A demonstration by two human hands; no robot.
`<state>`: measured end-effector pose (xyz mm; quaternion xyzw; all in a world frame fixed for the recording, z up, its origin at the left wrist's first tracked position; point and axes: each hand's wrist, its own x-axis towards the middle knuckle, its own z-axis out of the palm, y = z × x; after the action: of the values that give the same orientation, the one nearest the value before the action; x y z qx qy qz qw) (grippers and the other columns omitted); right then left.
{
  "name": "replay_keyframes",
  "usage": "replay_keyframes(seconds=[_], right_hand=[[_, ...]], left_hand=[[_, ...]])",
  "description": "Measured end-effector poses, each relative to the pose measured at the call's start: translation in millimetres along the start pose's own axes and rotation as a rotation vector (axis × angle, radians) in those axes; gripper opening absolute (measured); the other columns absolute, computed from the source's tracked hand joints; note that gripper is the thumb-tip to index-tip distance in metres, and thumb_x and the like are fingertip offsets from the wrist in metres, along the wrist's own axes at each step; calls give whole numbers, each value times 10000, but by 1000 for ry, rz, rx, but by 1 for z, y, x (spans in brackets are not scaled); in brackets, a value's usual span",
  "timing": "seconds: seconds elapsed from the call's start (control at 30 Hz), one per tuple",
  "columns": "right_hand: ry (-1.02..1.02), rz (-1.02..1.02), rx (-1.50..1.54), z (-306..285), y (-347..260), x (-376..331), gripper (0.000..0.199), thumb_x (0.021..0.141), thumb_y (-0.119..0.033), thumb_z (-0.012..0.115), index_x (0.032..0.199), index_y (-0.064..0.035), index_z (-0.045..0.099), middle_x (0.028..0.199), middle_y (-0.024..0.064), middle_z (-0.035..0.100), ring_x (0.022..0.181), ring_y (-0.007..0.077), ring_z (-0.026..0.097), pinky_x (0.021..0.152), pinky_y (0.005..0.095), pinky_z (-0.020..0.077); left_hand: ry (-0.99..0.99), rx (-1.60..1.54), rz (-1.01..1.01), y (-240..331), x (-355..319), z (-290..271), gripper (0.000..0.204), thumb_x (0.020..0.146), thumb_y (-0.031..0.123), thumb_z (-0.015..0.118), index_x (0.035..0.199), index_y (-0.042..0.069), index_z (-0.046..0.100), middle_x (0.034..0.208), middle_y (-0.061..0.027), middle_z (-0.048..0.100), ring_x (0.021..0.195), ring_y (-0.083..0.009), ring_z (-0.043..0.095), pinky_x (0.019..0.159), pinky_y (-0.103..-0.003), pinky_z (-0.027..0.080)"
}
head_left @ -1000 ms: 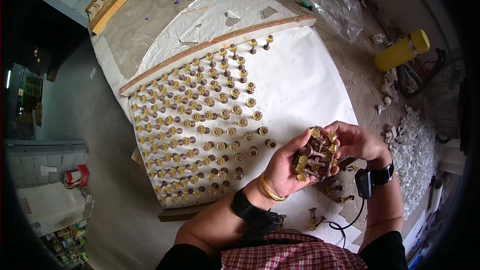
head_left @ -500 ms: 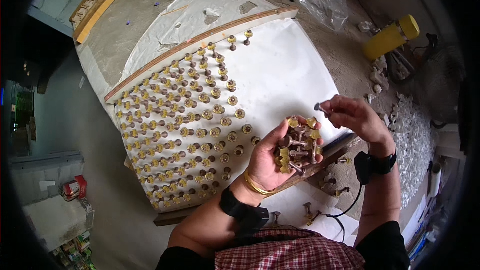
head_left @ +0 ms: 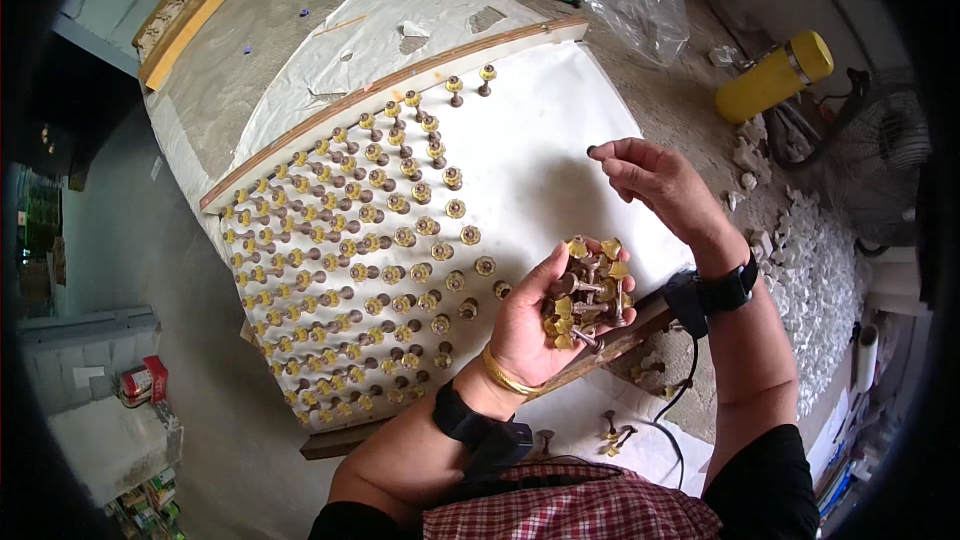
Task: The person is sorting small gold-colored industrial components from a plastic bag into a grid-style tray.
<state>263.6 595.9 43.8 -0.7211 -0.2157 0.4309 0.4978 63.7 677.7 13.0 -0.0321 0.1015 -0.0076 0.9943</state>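
Observation:
My left hand (head_left: 518,332) is turned palm up, its fingers curled round a pile of small brown-stemmed knobs (head_left: 584,287) with yellow scalloped heads. Above the bare part of a white board (head_left: 525,145), my right hand (head_left: 668,190) pinches one small piece with a dark round end (head_left: 594,151); the fingers hide most of it. Rows of standing knobs (head_left: 455,208) of the same kind cover the board's left and middle, yellow heads up. Two of them stand at the far edge, close to a wooden strip (head_left: 400,75).
Several loose knobs (head_left: 612,430) lie by the near edge, beside a black cable (head_left: 672,437). On the right are a yellow bottle (head_left: 765,88), a fan (head_left: 890,150) and a heap of whitish pieces (head_left: 800,290). Clear plastic (head_left: 640,5) lies at the far side.
My right hand has moved left and away from me, from beside the pile to over the board, carrying the small piece. My left hand still holds the pile, shifted slightly.

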Motion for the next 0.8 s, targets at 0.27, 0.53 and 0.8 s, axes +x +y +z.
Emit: replay_keyframes(seconds=[0.27, 0.53, 0.8], right_hand=[[146, -96, -470, 10, -2, 44, 199, 888, -65, 623, 1076, -9, 657, 970, 79, 672, 887, 149, 631, 785, 287, 506], [165, -559, -886, 16, -2, 46, 111, 841, -24, 596, 931, 6, 654, 919, 132, 604, 866, 324, 619, 774, 399, 514], [231, -565, -877, 8, 1, 62, 125, 862, -87, 624, 946, 5, 643, 918, 143, 632, 844, 320, 634, 760, 394, 514]], left_hand=[[16, -27, -16, 0, 1, 1, 355, 989, 385, 475, 1173, 95, 565, 1219, -154, 588, 1075, -305, 604, 881, -498, 537], [18, 1, -9, 0, 0, 1, 369, 986, 391, 477, 1177, 87, 563, 1219, -143, 592, 1055, -293, 614, 870, -480, 544], [50, 20, 5, -1, 0, 2, 413, 982, 400, 470, 1215, 67, 547, 1217, -140, 596, 1036, -274, 626, 826, -416, 566]])
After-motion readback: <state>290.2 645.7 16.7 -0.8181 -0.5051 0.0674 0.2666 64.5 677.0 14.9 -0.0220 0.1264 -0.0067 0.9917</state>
